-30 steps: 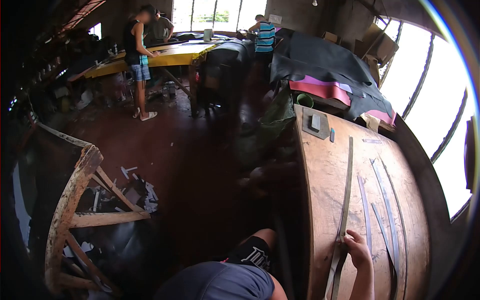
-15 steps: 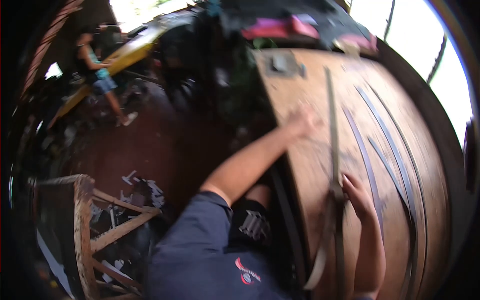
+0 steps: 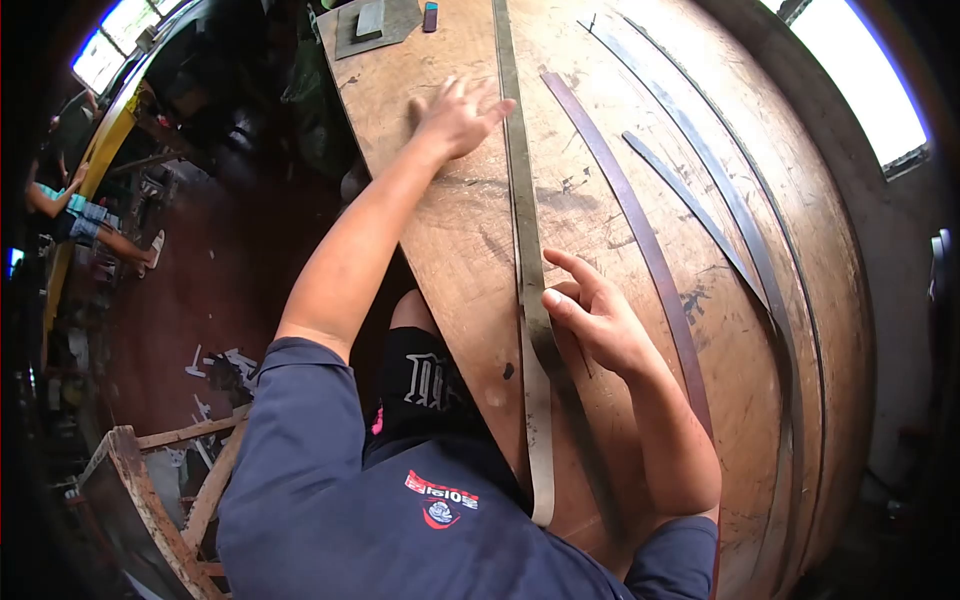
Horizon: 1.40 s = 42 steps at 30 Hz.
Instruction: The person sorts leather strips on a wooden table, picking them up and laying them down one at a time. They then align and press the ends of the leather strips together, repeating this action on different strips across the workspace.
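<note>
A long olive-grey strip (image 3: 522,190) runs lengthwise over the wooden table (image 3: 440,230), its near part doubled and curling over the table's edge. My left hand (image 3: 460,118) lies on the table just left of the strip, fingers spread, the thumb reaching the strip's edge. Right of the strip, my right hand (image 3: 595,312) is raised with index finger and thumb apart, their tips beside the strip. Nothing shows between them. A purple-brown strip (image 3: 640,220) curves past to the right of my right hand.
Farther right lie a short dark strip (image 3: 690,200) and a long grey strip (image 3: 720,160). A sharpening-stone-like block (image 3: 370,20) rests on a flat plate at the far left corner, near a small dark object (image 3: 430,17). Another person (image 3: 95,220) is at far left; a wooden frame (image 3: 150,490) stands lower left.
The view has turned, so the table fills more of it. My left hand has flattened out beside the strip, and my right index finger and thumb now show clearly apart.
</note>
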{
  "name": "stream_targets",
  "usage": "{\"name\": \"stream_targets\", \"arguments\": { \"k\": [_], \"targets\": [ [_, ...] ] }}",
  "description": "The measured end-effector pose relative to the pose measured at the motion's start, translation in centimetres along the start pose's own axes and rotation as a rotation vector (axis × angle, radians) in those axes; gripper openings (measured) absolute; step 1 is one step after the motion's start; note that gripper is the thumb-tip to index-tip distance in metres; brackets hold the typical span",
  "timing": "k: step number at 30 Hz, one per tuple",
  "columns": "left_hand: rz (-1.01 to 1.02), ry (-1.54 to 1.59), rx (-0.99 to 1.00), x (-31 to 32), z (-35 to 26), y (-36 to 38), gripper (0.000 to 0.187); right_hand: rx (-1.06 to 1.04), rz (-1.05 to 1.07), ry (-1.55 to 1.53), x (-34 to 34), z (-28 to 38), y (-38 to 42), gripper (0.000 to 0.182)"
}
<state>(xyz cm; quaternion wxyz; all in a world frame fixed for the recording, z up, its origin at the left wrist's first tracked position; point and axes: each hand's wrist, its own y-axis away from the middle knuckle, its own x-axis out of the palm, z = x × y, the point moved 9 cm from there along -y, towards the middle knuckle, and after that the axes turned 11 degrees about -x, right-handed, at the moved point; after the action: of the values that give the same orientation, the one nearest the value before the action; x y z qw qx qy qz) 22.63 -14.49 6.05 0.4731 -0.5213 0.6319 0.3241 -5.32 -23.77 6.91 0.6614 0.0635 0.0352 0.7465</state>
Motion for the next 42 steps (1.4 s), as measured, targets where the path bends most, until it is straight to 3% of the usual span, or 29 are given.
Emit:
{"name": "stream_targets", "arguments": {
  "k": [1, 3, 6, 11, 20, 24, 31, 34, 37, 39, 40, 41, 42],
  "targets": [
    [0.003, 0.088, 0.037, 0.0, -1.4, -0.1, 0.072, 0.017, 0.005, 0.006, -0.1, -0.1, 0.0, 0.064],
    [0.059, -0.038, 0.05, 0.9, -2.4, -0.4, 0.075, 0.035, 0.007, 0.008, -0.1, 0.0, -0.1, 0.064],
    [-0.019, -0.138, 0.078, 1.0, -2.5, -0.5, 0.074, 0.056, -0.065, 0.025, -0.2, -0.5, 0.0, 0.061],
    [-0.026, -0.141, 0.076, 1.6, -2.5, -0.7, 0.072, -0.06, -0.208, 0.203, -0.9, 0.0, -0.3, 0.043],
    [-0.048, -0.103, 0.061, 0.8, -2.5, -0.6, 0.068, -0.069, -0.229, 0.174, -0.6, 1.1, 0.5, 0.028],
    [-0.035, -0.077, 0.011, 0.8, -2.2, -0.8, 0.067, -0.112, -0.21, 0.306, 0.0, 1.4, 1.0, 0.024],
    [-0.024, -0.09, -0.031, 0.9, -2.1, -1.0, 0.063, -0.076, -0.237, 0.302, 2.3, 1.5, 4.2, 0.058],
    [-0.027, -0.075, -0.027, 0.8, -2.1, -1.1, 0.064, 0.06, -0.19, 0.339, 2.9, 1.0, 6.3, 0.078],
    [-0.114, 0.001, -0.011, -0.6, -2.3, 0.2, 0.067, 0.014, -0.234, 0.446, 2.9, 1.5, 7.8, 0.078],
    [-0.17, 0.437, 0.272, -3.1, -4.6, 3.1, 0.06, -0.018, -0.274, 0.441, 2.3, 1.2, 8.3, 0.08],
    [0.01, 0.69, 0.528, -4.9, -6.7, 6.3, 0.061, -0.091, -0.276, 0.491, 2.2, 1.9, 8.4, 0.08],
    [0.283, 0.715, 0.666, -6.8, -8.8, 10.7, 0.066, -0.16, -0.276, 0.539, 2.2, 2.5, 8.4, 0.081],
    [0.431, 0.636, 0.85, -6.8, -9.9, 14.1, 0.074, -0.186, -0.284, 0.592, 2.5, 4.7, 8.7, 0.082]
  ]
}}
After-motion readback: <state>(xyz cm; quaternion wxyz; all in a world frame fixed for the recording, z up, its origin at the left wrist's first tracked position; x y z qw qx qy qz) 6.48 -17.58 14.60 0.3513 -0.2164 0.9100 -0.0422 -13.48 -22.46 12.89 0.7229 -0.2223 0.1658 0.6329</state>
